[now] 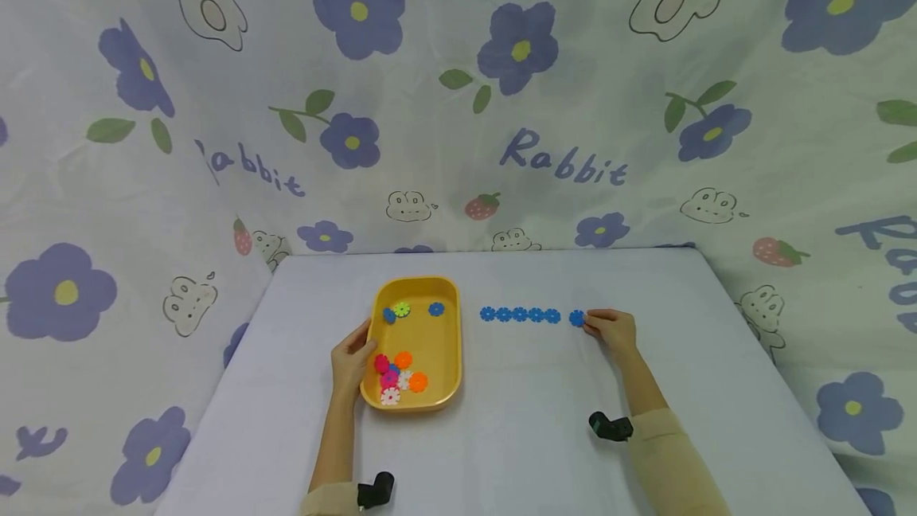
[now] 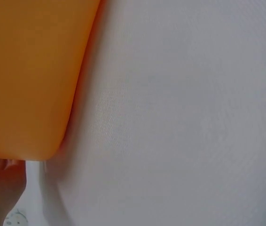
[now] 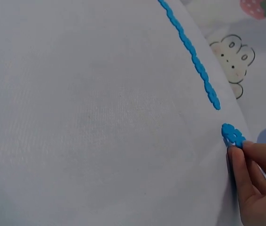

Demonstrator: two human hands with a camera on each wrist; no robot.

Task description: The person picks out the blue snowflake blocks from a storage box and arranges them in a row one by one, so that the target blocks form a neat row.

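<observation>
My right hand (image 1: 612, 330) pinches a blue snowflake disc (image 1: 576, 318) between thumb and fingers, just right of a row of blue snowflake discs (image 1: 520, 314) on the table. A small gap parts that disc from the row's end. In the right wrist view the held disc (image 3: 233, 134) is tilted, with one edge raised. On the left, my left hand (image 1: 351, 358) grips the side of a yellow tray (image 1: 450, 341), thumb over the rim. Inside lie loose discs: orange (image 1: 418, 382), pink, white (image 1: 390, 396), yellow-green (image 1: 402, 309) and blue (image 1: 436, 309).
A white cloth covers the table (image 1: 530, 420). Its back edge meets a patterned curtain (image 1: 444, 126) with flowers and rabbits, which also hangs at both sides. Black wrist camera mounts (image 1: 610, 426) stick out inward from both forearms.
</observation>
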